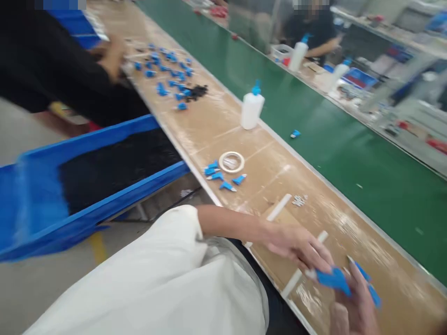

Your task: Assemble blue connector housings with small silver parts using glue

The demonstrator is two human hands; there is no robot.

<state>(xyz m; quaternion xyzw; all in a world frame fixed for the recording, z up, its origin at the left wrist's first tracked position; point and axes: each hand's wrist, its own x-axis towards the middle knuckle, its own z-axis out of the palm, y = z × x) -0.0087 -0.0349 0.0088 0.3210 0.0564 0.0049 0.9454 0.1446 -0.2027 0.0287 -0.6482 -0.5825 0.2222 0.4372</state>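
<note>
My left hand [302, 244] reaches over the bench, its fingers closed on a small blue plastic part with a white tip [333, 280]. The other end of this part lies against my right hand [358, 304], whose fingers are curled around it. Two more blue bits [374, 296] show just beyond the right fingers; whether they are held or lie on the bench I cannot tell. Below the hands is a brown board with white strips [279, 207]. Close by sits a little heap of small white pieces [299, 200].
Several blue parts [227, 186] lie around a tape roll [231, 162]. A white bottle [252, 109] stands by the green belt [335, 149]. More blue parts and black pieces [197, 92] lie farther up. A blue bin [31, 186] adjoins the bench; co-workers are at left and across.
</note>
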